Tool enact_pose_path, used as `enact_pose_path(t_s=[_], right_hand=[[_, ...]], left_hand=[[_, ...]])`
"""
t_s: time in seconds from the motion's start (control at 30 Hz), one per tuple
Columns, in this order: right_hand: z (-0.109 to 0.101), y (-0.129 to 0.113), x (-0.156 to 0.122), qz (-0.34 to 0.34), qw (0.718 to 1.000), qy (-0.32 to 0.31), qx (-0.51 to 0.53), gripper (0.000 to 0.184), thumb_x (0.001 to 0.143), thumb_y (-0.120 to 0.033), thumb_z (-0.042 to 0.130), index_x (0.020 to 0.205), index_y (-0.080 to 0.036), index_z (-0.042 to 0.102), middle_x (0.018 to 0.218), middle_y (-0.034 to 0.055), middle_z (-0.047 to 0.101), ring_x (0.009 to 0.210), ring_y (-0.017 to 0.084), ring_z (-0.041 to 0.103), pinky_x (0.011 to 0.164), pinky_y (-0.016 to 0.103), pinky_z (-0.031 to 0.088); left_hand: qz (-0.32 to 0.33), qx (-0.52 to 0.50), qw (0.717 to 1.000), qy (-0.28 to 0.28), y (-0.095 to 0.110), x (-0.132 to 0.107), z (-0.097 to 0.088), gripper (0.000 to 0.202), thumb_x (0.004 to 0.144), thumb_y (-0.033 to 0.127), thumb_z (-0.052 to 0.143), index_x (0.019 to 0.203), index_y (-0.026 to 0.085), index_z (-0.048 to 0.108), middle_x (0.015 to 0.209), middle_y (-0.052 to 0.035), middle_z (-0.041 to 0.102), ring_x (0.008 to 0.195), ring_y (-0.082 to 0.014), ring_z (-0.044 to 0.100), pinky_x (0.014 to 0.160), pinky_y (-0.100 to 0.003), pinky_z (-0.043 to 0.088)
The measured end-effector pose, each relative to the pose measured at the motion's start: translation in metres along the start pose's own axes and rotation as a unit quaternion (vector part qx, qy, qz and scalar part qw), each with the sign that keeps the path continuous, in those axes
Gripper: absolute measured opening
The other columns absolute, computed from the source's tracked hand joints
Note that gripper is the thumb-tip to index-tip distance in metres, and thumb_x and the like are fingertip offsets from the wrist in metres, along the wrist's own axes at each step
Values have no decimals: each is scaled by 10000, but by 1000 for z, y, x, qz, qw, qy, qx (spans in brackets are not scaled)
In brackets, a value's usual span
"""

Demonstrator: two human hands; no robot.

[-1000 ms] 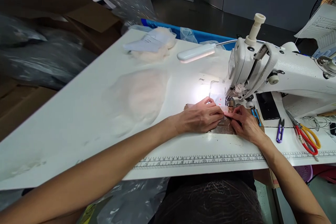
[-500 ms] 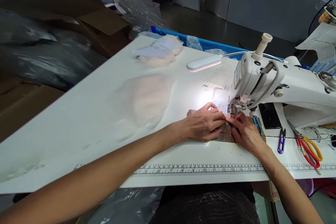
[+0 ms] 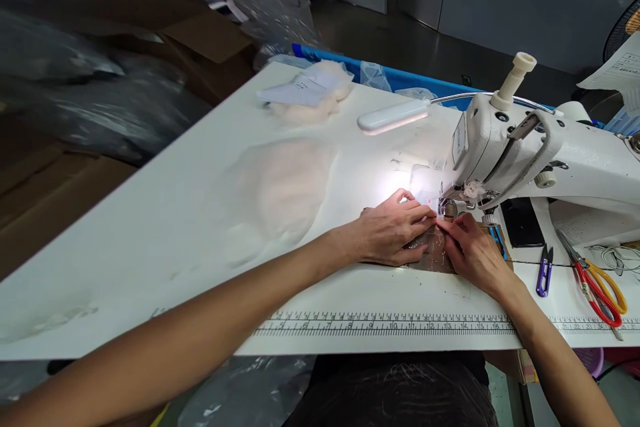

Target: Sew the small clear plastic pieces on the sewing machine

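A white sewing machine (image 3: 500,140) stands on the right, its lamp lighting the needle area. My left hand (image 3: 397,230) is just left of the presser foot (image 3: 442,205), fingers bent, thumb and fingertips pressing a thin, sheer piece of fabric (image 3: 425,199) at the foot. Close beside it, my right hand (image 3: 475,250) pinches the near edge of the same fabric, its fingertips almost meeting the left ones. Beneath both hands lies a brown, shiny plate (image 3: 435,257). The exact edge of the fabric is largely covered by my fingers.
Purple thread snips (image 3: 545,272), red-and-yellow scissors (image 3: 597,283) and a black phone (image 3: 523,221) lie right of my hands. Sheer pale fabric (image 3: 280,187) spreads on the left tabletop, with a paper-topped bundle (image 3: 310,90) behind. A printed ruler (image 3: 380,327) runs along the front edge.
The view has shifted slightly, so the machine and tools sit further right. Both hands stay at the presser foot, and the left fingers have shifted a little on the fabric.
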State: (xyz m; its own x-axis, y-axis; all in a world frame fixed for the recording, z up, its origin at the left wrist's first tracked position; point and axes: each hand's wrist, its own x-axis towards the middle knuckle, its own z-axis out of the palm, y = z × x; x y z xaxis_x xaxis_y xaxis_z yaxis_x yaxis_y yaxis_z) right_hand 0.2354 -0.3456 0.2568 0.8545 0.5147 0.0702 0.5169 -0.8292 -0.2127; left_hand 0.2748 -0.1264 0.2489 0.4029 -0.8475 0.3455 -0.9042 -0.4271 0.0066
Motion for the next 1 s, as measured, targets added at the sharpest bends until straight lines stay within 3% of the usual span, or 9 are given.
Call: enact_pose_path(t_s=[0.27,0.57,0.73,0.9,1.0], right_hand=[[0,-1,5,23,999,-20,-13,433,949,-184,407,1353,-185,564,972,133,644,801,235,642,688,333,550],[-3,12,3,19,991,40,130,345,934,-202,443,1192,-205,673,1037,107,656,730,183,644,688,316,548],[-14,19,2,76,973,13,218,270,951,-291,443,1050,-199,676,819,44,659,656,166,630,622,276,514],[-20,27,8,94,951,-19,295,325,947,-421,407,893,-193,632,689,26,627,618,175,617,620,296,529],[-15,31,12,176,918,-15,355,378,934,-505,414,846,-190,605,647,22,598,543,177,611,528,291,532]], left_hand=[[-27,-23,999,-29,-5,3,-1,294,909,344,449,1098,169,591,1134,-104,630,891,-211,595,916,-434,426],[-44,-25,998,-37,-6,6,-1,347,912,379,450,1146,157,578,1129,-107,624,901,-210,594,915,-421,420],[-51,-13,998,-38,-8,7,-2,404,912,411,426,1177,140,565,1072,-105,622,861,-212,584,888,-422,414],[-59,-18,997,-54,-9,8,-3,403,898,425,458,1152,140,585,1035,-100,620,891,-220,573,881,-409,406],[-60,-16,996,-59,-10,8,-3,412,903,429,456,1147,126,592,1026,-104,624,911,-224,570,887,-406,400]])
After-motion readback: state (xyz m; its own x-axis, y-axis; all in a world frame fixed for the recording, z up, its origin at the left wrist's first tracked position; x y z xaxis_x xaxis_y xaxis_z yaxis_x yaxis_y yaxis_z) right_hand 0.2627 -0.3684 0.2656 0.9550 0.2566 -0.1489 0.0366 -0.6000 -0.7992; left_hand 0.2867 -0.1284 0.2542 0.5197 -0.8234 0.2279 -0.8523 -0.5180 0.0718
